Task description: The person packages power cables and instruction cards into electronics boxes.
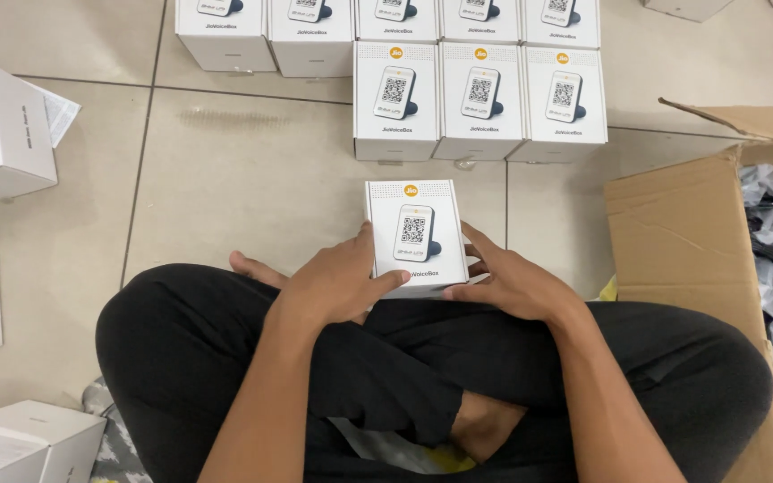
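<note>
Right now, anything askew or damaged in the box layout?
Nothing damaged. The rows of boxes sit square. The held box, between the left hand and right hand, is slightly rotated. The carton has a bent flap.

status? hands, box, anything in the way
Left hand and right hand clasp one small white box. Box upright on the tile floor. Box rows ahead, apart from it.

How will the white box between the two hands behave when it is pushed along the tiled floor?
The white box has flat sides and sharp edges, so it probably stays stiff and slides rather than rolls. The smooth floor tiles suggest easy sliding. The left hand and right hand hold it at both sides, so tipping seems unlikely.
</note>
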